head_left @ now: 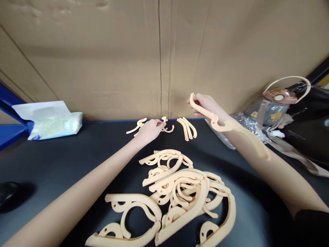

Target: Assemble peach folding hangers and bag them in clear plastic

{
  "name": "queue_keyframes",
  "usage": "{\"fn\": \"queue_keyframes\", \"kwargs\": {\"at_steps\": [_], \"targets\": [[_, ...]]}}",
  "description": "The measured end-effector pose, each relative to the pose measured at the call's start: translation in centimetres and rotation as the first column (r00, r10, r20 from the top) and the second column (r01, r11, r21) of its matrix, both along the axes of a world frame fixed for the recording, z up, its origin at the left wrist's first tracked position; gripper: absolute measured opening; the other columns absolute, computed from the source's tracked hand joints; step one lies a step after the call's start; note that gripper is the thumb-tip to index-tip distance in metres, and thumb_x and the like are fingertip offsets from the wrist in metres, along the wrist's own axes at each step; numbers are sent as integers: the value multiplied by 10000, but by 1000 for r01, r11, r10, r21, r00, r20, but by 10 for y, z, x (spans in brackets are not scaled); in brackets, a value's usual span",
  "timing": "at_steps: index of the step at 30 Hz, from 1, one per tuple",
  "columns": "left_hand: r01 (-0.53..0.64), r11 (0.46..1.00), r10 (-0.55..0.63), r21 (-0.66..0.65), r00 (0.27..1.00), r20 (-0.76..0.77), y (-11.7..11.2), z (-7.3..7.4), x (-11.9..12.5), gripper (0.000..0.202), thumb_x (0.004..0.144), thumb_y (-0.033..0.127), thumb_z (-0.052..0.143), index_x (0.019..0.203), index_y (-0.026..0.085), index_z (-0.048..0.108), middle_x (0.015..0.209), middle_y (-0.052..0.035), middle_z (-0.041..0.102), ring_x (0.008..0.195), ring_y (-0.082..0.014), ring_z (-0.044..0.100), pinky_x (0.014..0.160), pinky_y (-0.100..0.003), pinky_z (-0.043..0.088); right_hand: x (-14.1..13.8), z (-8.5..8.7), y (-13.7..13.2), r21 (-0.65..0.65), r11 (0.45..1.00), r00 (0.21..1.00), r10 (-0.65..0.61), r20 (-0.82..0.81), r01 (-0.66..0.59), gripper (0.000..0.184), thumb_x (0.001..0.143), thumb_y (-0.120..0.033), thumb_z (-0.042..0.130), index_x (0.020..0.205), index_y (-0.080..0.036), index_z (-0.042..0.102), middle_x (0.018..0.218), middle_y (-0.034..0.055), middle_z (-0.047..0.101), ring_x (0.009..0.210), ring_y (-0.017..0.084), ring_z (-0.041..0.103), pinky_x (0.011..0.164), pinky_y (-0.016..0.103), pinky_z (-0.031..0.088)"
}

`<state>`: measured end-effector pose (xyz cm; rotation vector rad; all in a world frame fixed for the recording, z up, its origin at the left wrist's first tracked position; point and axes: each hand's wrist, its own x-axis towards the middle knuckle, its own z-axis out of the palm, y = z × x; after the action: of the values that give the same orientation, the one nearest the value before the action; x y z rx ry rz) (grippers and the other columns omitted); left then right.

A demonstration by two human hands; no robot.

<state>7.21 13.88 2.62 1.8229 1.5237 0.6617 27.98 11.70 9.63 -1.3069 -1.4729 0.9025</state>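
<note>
My left hand [149,130] reaches to the back of the black table [77,161], fingers pinched together on a small cream curved piece [167,128] lying there. My right hand [207,104] is raised above the table near the cardboard wall, closed on one end of a long cream curved part [218,121] with a hook in its middle; the part runs back along my forearm. Three short curved strips [187,128] lie side by side between the two hands. Another small cream piece [137,126] lies just left of my left hand.
A heap of several cream curved parts [174,195] lies near me in the middle. A cardboard wall [159,51] closes the back. A tissue pack [51,121] sits at back left, a dark object [10,195] at the left edge, plastic wrap and a bottle [277,103] on the right.
</note>
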Motion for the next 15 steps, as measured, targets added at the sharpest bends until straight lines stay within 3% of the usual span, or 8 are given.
{"fn": "queue_keyframes", "kwargs": {"at_steps": [4,7,10,15], "targets": [[-26,998,35,-64,989,142,-2,6,0,359,957,390,613,1245,175,601,1297,-104,607,1112,-256,624,934,-481,536,3,-7,13,7,999,976,-51,-210,54,189,901,-142,384,756,-201,490,564,-54,475,451,80,442,465,195,375],[83,976,-12,-203,945,327,-3,19,0,544,1011,562,365,1097,137,692,1212,-136,683,1029,-257,665,872,-424,558,7,-12,19,32,995,956,-82,-282,95,148,896,-128,415,780,-214,445,651,-26,606,553,83,585,557,196,474],[226,927,-40,-300,854,519,-2,34,-3,795,1002,597,105,982,128,746,1142,-165,734,909,-229,696,740,-322,579,11,-14,22,84,990,956,-84,-280,112,152,879,-80,453,797,-209,452,711,-14,669,649,86,657,641,216,526],[280,918,3,-281,704,710,-3,54,-13,670,1007,546,200,941,141,730,1057,-124,741,661,-112,634,561,-187,527,16,-15,27,189,978,983,-52,-174,85,178,796,-28,588,782,-190,517,708,-16,687,701,105,687,715,257,547]]}}
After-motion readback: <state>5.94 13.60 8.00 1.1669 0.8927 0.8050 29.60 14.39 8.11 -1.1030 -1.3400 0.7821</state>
